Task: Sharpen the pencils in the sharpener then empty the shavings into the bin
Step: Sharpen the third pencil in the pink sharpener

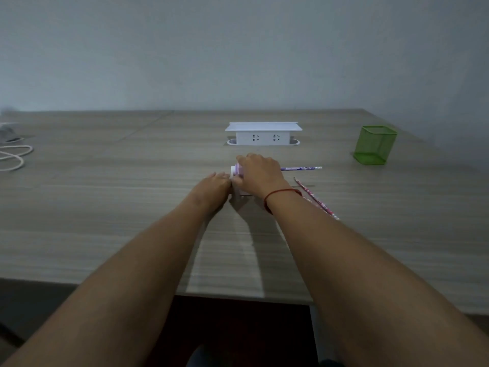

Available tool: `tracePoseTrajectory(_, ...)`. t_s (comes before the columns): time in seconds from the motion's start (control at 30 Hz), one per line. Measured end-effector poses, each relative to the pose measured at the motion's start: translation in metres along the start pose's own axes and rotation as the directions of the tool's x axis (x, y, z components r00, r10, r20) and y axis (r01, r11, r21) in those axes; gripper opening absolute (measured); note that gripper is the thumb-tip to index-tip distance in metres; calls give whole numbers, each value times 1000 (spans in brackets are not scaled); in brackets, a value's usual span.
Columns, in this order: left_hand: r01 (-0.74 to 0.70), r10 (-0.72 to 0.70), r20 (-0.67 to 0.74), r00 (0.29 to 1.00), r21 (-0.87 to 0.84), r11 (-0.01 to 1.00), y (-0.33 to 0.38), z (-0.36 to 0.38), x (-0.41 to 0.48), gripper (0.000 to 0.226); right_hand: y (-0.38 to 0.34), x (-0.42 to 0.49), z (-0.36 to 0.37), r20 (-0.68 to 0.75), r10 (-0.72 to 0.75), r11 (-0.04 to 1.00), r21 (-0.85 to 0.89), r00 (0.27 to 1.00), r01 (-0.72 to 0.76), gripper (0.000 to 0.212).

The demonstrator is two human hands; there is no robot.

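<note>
Right hand (260,172) grips sharpener (236,171), green mesh bin (374,145)

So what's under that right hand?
A purple and white sharpener, with a pencil sticking out rightward. The right hand covers most of it, hiding the pencil's other end.

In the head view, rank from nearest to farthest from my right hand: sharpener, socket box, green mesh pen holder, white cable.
1. sharpener, under the right hand
2. socket box, just behind
3. green mesh pen holder, far right
4. white cable, far left
</note>
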State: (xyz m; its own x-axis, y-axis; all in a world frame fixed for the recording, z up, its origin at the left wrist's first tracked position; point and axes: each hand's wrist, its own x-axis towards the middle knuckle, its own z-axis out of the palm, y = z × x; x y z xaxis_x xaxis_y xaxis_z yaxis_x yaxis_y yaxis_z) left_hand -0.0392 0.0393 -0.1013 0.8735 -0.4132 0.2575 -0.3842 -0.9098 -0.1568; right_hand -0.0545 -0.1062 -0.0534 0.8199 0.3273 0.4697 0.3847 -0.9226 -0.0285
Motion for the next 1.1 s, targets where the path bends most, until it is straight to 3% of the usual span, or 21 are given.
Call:
tracePoseTrajectory(0.27,-128,130,-23,991,52,990,-16,-7,9,44,2,-1,4,8,-21,1000,14,1000,21,37)
tracePoseTrajectory(0.53,-64,81,-92,992,175,983,-20,-24,20,22,6,3,3,46,-54,998,-39,997,56,38)
tracePoseTrajectory(0.9,8,42,-230,972,209,978,-6,-71,14,28,0,12,-4,103,-37,990,-133,994,50,35)
tracePoseTrajectory(1.0,30,8,-247,969,153,988,1,-70,-1,23,-1,12,-3,110,-34,993,-113,993,47,37)
tracePoseTrajectory(1.1,1,64,-300,952,210,978,6,-67,-12,13,2,13,-3,113,-40,994,-94,993,51,34)
